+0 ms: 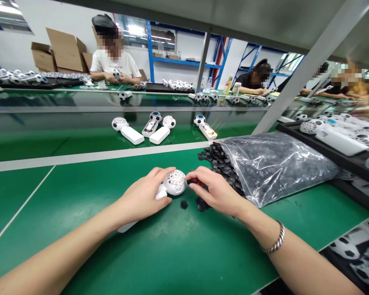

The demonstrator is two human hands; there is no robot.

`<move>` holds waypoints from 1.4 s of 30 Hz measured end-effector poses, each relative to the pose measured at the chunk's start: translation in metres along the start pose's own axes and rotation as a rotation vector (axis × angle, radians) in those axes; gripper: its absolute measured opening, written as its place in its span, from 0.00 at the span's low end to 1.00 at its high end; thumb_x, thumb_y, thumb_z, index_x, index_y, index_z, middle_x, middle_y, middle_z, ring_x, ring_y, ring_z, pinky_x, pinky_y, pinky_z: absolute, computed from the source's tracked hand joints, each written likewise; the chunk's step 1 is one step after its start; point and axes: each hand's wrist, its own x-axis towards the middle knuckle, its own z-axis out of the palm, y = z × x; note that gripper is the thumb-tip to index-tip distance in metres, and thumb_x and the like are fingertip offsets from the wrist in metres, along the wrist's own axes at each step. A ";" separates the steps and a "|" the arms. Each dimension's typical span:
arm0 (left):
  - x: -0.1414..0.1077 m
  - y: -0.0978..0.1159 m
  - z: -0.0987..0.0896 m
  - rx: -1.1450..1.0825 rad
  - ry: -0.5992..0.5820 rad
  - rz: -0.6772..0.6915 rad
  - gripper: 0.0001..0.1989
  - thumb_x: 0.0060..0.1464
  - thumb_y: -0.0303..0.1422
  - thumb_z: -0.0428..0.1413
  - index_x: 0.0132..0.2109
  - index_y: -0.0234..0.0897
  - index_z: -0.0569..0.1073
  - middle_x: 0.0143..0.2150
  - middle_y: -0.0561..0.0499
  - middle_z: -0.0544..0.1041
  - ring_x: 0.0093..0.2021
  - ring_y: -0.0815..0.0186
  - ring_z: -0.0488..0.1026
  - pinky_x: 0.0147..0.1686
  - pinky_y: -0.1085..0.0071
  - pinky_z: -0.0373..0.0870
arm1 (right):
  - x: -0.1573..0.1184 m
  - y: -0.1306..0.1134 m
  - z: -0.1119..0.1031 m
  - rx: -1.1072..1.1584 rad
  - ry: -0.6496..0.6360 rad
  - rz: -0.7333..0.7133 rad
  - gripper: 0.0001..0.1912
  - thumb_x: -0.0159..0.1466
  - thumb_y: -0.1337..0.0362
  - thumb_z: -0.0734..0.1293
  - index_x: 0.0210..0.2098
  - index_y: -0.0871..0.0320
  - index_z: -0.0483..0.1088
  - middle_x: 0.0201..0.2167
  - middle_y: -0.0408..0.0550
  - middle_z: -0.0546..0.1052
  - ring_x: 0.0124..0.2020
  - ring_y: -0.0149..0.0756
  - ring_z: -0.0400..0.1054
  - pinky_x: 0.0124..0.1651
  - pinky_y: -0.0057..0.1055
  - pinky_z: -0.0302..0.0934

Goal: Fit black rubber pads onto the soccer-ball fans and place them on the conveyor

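My left hand (147, 192) is wrapped round a white plastic housing with a ball-shaped lattice head (175, 182); its handle runs under my palm and shows again below the wrist. The open pentagon gaps of the head face up. At the head's right side, my right hand (213, 188) is pinched, with a small dark patch at the fingertips that looks like a black pentagon piece. One loose black pentagon piece (184, 204) lies on the green table just below the head. More black pieces (201, 204) lie partly under my right hand.
A clear plastic bag (276, 164) spills black pieces (223, 168) at the right. Behind a pale strip, several ball-headed housings (132, 134) lie on a green belt (80, 139). Black trays (320, 139) of housings stand far right, beside a slanted post (307, 69). Other people sit opposite.
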 end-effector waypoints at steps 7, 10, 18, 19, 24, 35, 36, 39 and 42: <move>0.000 0.004 -0.001 0.004 0.023 -0.022 0.33 0.47 0.40 0.55 0.59 0.49 0.52 0.55 0.52 0.61 0.49 0.58 0.65 0.45 0.64 0.65 | -0.001 -0.004 0.008 0.112 0.027 0.048 0.04 0.61 0.68 0.61 0.35 0.58 0.67 0.31 0.44 0.71 0.33 0.30 0.65 0.37 0.27 0.61; 0.001 0.007 -0.001 0.025 0.042 -0.034 0.34 0.45 0.43 0.56 0.59 0.48 0.55 0.55 0.52 0.62 0.48 0.57 0.66 0.45 0.63 0.65 | -0.001 -0.007 0.011 0.134 0.037 0.057 0.02 0.60 0.69 0.63 0.33 0.58 0.67 0.28 0.43 0.70 0.30 0.29 0.64 0.34 0.26 0.60; 0.007 0.009 -0.001 0.025 0.075 -0.046 0.33 0.44 0.48 0.56 0.57 0.48 0.58 0.54 0.52 0.64 0.46 0.56 0.67 0.44 0.62 0.65 | 0.004 -0.003 0.018 0.169 0.069 0.052 0.02 0.57 0.70 0.66 0.29 0.57 0.69 0.32 0.44 0.68 0.39 0.32 0.64 0.46 0.31 0.59; 0.007 0.009 -0.001 0.023 0.086 -0.048 0.32 0.44 0.48 0.55 0.56 0.48 0.59 0.53 0.52 0.65 0.45 0.57 0.68 0.44 0.62 0.65 | 0.004 -0.002 0.020 0.172 0.088 0.059 0.02 0.57 0.70 0.66 0.29 0.57 0.69 0.34 0.45 0.67 0.41 0.32 0.63 0.48 0.32 0.59; 0.008 0.009 0.000 0.015 0.125 -0.060 0.25 0.46 0.44 0.55 0.53 0.50 0.63 0.47 0.55 0.69 0.41 0.61 0.69 0.38 0.67 0.66 | 0.006 0.005 0.027 0.301 0.108 0.171 0.04 0.55 0.69 0.67 0.29 0.57 0.65 0.46 0.48 0.65 0.50 0.36 0.60 0.47 0.33 0.61; 0.009 0.008 -0.003 -0.016 0.117 -0.092 0.27 0.43 0.45 0.56 0.52 0.47 0.64 0.46 0.55 0.70 0.41 0.62 0.69 0.35 0.69 0.65 | 0.003 0.011 0.017 0.141 0.009 0.347 0.15 0.52 0.57 0.69 0.32 0.57 0.62 0.32 0.43 0.70 0.34 0.32 0.66 0.31 0.27 0.58; 0.008 0.008 -0.005 -0.022 0.105 -0.119 0.28 0.41 0.45 0.57 0.51 0.46 0.64 0.45 0.54 0.71 0.40 0.62 0.70 0.35 0.69 0.65 | 0.001 0.011 0.016 0.074 -0.046 0.341 0.15 0.51 0.55 0.70 0.32 0.56 0.64 0.30 0.42 0.69 0.32 0.31 0.65 0.31 0.27 0.58; 0.008 0.006 -0.013 -0.011 0.065 -0.184 0.28 0.38 0.45 0.59 0.48 0.45 0.66 0.39 0.54 0.73 0.37 0.61 0.70 0.33 0.69 0.65 | -0.004 0.008 0.017 -0.094 -0.191 0.270 0.13 0.50 0.57 0.72 0.33 0.55 0.69 0.32 0.43 0.68 0.32 0.31 0.64 0.33 0.28 0.57; 0.008 0.003 -0.018 -0.006 0.038 -0.167 0.26 0.39 0.41 0.58 0.49 0.46 0.66 0.40 0.54 0.73 0.37 0.61 0.71 0.34 0.69 0.65 | -0.003 0.002 0.019 -0.110 -0.224 0.217 0.08 0.52 0.64 0.71 0.31 0.55 0.70 0.33 0.43 0.68 0.34 0.31 0.64 0.35 0.27 0.57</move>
